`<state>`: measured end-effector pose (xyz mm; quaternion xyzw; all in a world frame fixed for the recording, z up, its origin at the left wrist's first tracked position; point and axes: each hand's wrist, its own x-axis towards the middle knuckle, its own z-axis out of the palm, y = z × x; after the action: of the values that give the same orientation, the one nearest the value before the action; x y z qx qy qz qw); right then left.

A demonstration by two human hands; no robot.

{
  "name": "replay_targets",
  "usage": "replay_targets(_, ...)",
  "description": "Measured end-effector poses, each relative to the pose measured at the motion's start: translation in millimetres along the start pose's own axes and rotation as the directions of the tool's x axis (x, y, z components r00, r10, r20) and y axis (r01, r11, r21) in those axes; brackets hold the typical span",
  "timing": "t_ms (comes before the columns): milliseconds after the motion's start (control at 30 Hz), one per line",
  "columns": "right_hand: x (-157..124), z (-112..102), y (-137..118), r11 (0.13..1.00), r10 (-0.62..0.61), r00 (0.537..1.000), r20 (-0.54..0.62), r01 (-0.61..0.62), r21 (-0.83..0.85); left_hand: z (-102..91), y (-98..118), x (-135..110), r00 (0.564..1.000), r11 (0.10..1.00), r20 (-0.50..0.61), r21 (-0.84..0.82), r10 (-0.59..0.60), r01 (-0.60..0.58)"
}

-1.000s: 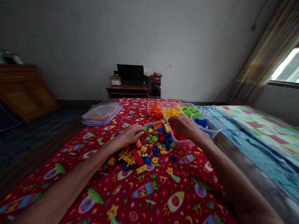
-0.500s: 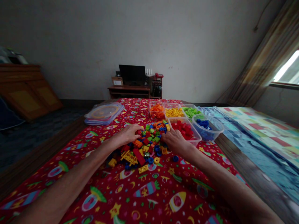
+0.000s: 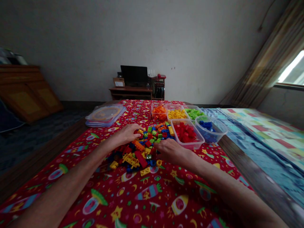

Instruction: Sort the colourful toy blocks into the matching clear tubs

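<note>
A heap of mixed toy building bricks (image 3: pixel 140 145) lies on the red patterned cloth (image 3: pixel 99 177). At the heap's left edge is my left hand (image 3: pixel 129 133), thumb and fingers curled around a red brick (image 3: pixel 138 132). My right hand (image 3: pixel 168 149) reaches over the heap's right side, palm down, with its fingers bent closed among the bricks. What those fingertips grip is hidden. Close in front of them lie a red brick (image 3: pixel 153 154) and a yellow ring-shaped piece (image 3: pixel 159 163). Nearer to me sits a yellow brick (image 3: pixel 145 171).
Beyond my right hand stand clear tubs of red bricks (image 3: pixel 186 132), blue bricks (image 3: pixel 207 125), orange bricks (image 3: pixel 160 112), yellow bricks (image 3: pixel 177 114) and green bricks (image 3: pixel 193 113). Stacked lids (image 3: pixel 105 114) lie at the back left. A bed (image 3: pixel 268 136) adjoins the right side.
My right hand has moved left and toward me, away from the tub of red bricks and over the heap. My left hand has drawn slightly left, with the red brick at its fingers.
</note>
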<state>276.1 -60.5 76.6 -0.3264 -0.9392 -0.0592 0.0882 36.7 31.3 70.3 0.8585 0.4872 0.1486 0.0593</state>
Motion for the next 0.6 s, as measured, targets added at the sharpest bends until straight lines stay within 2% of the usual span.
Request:
replay_targets(67, 1.5, 2.6, -2.5, 1.0, 0.025, 0.998, 0.055, -0.023, -0.021, -4.9, 6.7, -1.7, 1.0, 1.0, -0.004, -0.015, 0.005, -0.005)
replay_targets(133, 3.6, 4.1, -0.9, 1.0, 0.018, 0.998, 0.062, -0.018, 0.003, -11.7, 13.6, -3.2, 1.0, 0.999, -0.008, -0.029, 0.031, -0.031)
replay_targets(233, 5.3, 2.4, 5.8, 0.998, 0.036, 0.999, 0.01, -0.037, 0.043, -25.0, 19.1, -7.0, 0.998, 0.998, -0.018, -0.031, 0.056, -0.056)
replay_targets(367, -1.2, -9.8, 11.8, 0.994, 0.047, 0.995, -0.083, -0.038, 0.106, -38.3, 11.9, -23.2, 1.0, 1.0, -0.01, 0.005, 0.026, -0.026)
replay_targets(467, -9.7, -19.6, 11.9, 0.989, 0.012, 0.993, -0.116, 0.005, 0.146, -35.5, 5.0, -43.5, 0.999, 0.998, 0.049, 0.063, 0.0, -0.003)
replay_targets(600, -13.1, -22.4, 11.0, 0.99, 0.019, 0.989, -0.144, 0.002, 0.143, -15.4, 6.6, -63.0, 1.0, 0.993, -0.016, 0.116, -0.025, 0.027)
